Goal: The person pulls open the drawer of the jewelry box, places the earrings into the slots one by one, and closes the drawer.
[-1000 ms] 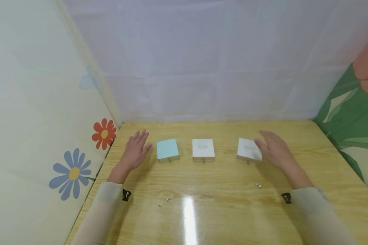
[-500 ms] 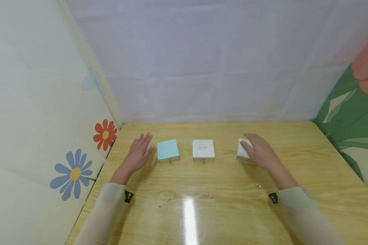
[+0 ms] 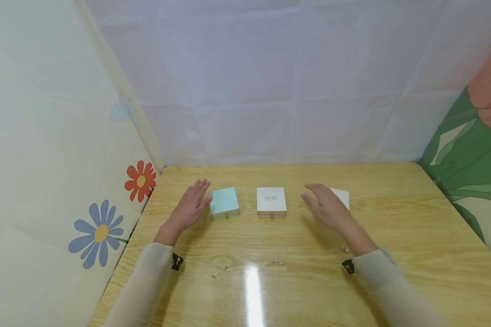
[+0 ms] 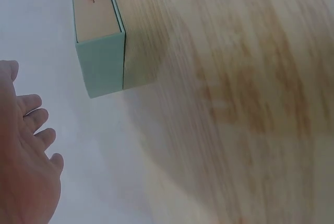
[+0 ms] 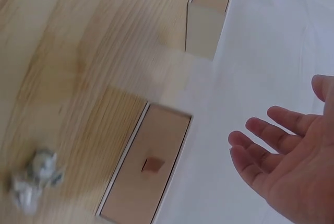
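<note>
1. While both hands hover over the wooden table point(image 3: 294, 290), neither holds anything.
2. Left hand point(image 3: 191, 206): fingers straight and close together, palm turned inward, just beside the left edge of the mint box point(image 3: 224, 201); cannot tell if the fingertips touch it. Left wrist view shows the mint box point(image 4: 99, 36) apart from the hand point(image 4: 26, 177), fingers relaxed and slightly curled.
3. Right hand point(image 3: 326, 206): fingers extended, loosely spread, between the middle white box point(image 3: 271, 200) and the right white box point(image 3: 340, 196), partly covering the latter.
4. Right wrist view: open palm point(image 5: 292, 166), fingers apart, nothing pinched; right white box point(image 5: 148, 169) below, middle white box point(image 5: 209, 12) further off.
5. All three boxes sit in a row, mid-table, drawers closed, small pull tabs facing the person.
6. Small silver earrings point(image 3: 277, 261) lie nearer the person; more point(image 3: 219, 270) at left, another point(image 3: 344, 249) by the right wrist.
</note>
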Demonstrator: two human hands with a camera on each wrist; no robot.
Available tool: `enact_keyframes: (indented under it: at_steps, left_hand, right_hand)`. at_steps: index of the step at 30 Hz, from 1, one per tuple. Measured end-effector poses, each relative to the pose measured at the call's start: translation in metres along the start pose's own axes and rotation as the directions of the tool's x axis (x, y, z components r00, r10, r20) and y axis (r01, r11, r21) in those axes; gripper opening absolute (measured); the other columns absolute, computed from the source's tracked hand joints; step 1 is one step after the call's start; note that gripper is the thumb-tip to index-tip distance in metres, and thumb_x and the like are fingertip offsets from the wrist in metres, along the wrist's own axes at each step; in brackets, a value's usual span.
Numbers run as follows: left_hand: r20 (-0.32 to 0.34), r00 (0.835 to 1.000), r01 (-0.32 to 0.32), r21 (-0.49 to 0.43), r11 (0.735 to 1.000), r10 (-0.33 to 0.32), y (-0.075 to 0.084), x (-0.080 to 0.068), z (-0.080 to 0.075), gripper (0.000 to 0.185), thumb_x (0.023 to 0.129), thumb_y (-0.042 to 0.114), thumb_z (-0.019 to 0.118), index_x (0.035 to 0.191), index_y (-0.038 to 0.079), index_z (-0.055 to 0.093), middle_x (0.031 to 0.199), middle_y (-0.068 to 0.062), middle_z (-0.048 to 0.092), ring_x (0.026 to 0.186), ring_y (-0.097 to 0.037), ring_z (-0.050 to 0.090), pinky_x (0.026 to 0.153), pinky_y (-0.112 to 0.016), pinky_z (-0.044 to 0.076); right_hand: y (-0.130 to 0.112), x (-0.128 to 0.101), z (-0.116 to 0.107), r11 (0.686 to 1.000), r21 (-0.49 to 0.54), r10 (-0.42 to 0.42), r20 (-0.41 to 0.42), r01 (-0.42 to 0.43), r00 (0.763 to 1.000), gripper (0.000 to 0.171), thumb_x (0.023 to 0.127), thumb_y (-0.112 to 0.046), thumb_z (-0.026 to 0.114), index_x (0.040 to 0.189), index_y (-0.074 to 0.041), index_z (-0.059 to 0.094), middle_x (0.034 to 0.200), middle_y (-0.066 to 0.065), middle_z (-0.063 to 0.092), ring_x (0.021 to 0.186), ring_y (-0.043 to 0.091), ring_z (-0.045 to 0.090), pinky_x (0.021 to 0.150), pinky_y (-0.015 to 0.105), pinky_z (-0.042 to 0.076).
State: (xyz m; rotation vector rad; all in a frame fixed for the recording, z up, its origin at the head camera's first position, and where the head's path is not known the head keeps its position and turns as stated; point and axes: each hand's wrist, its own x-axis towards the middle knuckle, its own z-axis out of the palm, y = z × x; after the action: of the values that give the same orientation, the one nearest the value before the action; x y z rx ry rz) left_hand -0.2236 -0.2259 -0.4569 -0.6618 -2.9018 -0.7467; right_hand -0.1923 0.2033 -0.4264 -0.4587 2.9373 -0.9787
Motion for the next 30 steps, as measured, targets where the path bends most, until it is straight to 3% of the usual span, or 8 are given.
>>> enact_keyframes:
  at_steps: [9, 20, 30]
  left_hand:
    - [0.01, 1.0, -0.02, -0.019, 1.0, 0.021, -0.003, 0.003, 0.007, 0.058, 0.111, 0.034, 0.041, 0.157, -0.001, 0.032, 0.163, -0.019, 0.03, 0.153, -0.04, 0.02, 0.125, -0.057, 0.011]
    - [0.033, 0.999, -0.02, -0.023, 1.0, 0.02, -0.003, 0.004, 0.011, 0.057, 0.111, 0.033, 0.04, 0.158, 0.001, 0.032, 0.163, -0.019, 0.03, 0.153, -0.038, 0.021, 0.125, -0.058, 0.014]
    - [0.036, 0.999, -0.027, -0.015, 1.0, 0.028, -0.003, 0.008, 0.016, 0.056, 0.11, 0.032, 0.041, 0.157, 0.001, 0.034, 0.162, -0.017, 0.033, 0.153, -0.037, 0.022, 0.125, -0.056, 0.016]
  right_hand:
    - [-0.02, 0.008, 0.018, 0.999, 0.053, 0.003, 0.038, -0.005, 0.999, 0.058, 0.111, -0.041, 0.037, 0.151, 0.0, 0.042, 0.155, 0.026, 0.04, 0.143, 0.047, 0.035, 0.117, 0.065, 0.029]
    - [-0.045, 0.016, 0.038, 0.993, 0.109, -0.048, 0.077, 0.04, 0.996, 0.062, 0.109, -0.047, 0.04, 0.147, 0.0, 0.048, 0.145, 0.023, 0.052, 0.125, 0.042, 0.056, 0.103, 0.058, 0.048]
    - [-0.069, 0.025, 0.057, 0.992, 0.107, -0.074, 0.132, 0.06, 0.988, 0.053, 0.109, -0.04, 0.045, 0.143, -0.002, 0.054, 0.136, 0.016, 0.061, 0.118, 0.032, 0.062, 0.1, 0.053, 0.052]
